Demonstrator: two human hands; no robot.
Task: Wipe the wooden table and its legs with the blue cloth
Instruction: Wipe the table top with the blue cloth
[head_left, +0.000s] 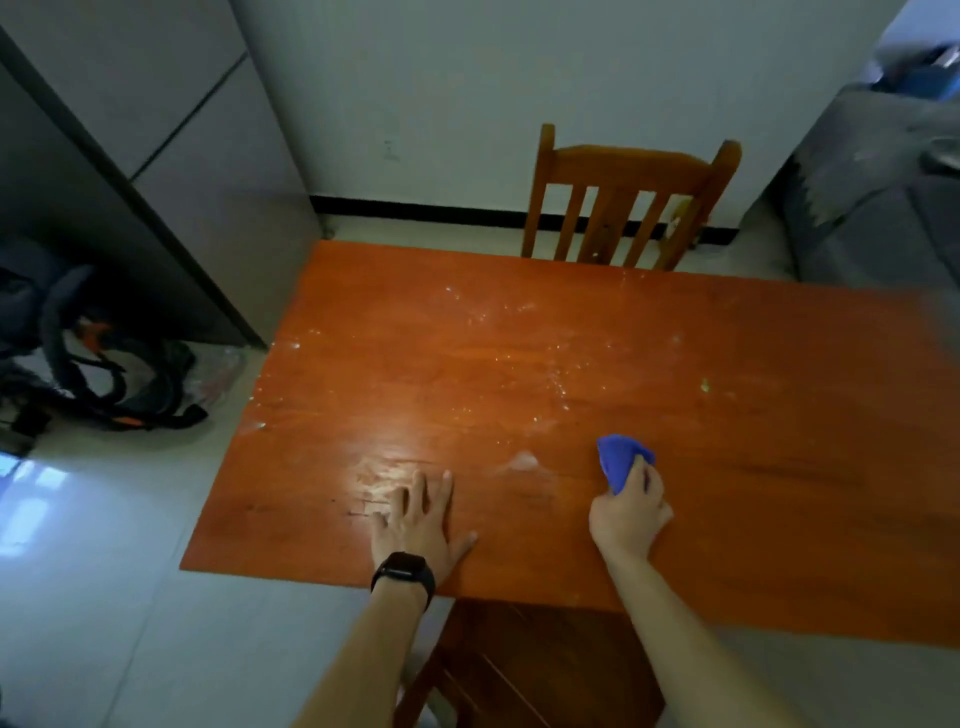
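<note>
The orange-brown wooden table (727, 364) fills the middle of the head view, with white specks and a wet smear across its centre. My right hand (628, 512) grips the bunched blue cloth (618, 460) and holds it down on the tabletop near the front edge. My left hand (423, 519), with a black watch on the wrist, rests flat on the table with its fingers spread, left of the cloth. The table's legs are hidden beneath the top.
A wooden chair (628, 197) stands at the far side against the white wall. Another wooden chair (530, 665) sits under the near edge between my arms. A dark backpack (93, 364) lies on the floor at left beside a grey cabinet (156, 156). A grey sofa (872, 208) stands at right.
</note>
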